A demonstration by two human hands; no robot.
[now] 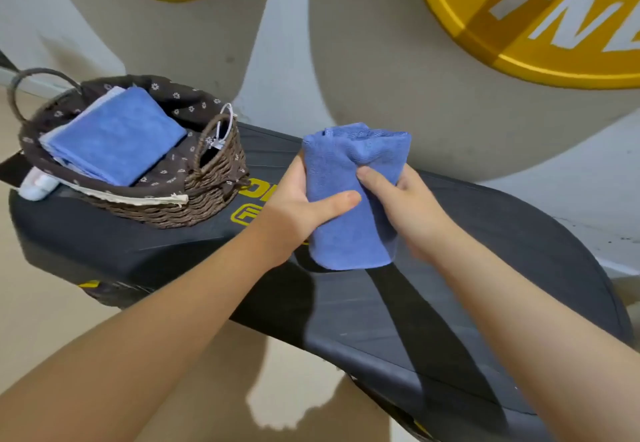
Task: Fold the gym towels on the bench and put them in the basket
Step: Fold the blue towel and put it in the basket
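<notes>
Both hands grasp one folded blue towel, lifted above the middle of the black bench. Left hand wraps its left side, thumb across the front; right hand pinches the right side. Wicker basket sits at the bench's left end, already holding folded towels, a blue one on top. No unfolded towels visible on the bench. Likely remaining: carry this one left into the basket.

Blue folded towel held upright above black bench. Brown wicker basket at bench's left end, holding folded blue towels.
</notes>
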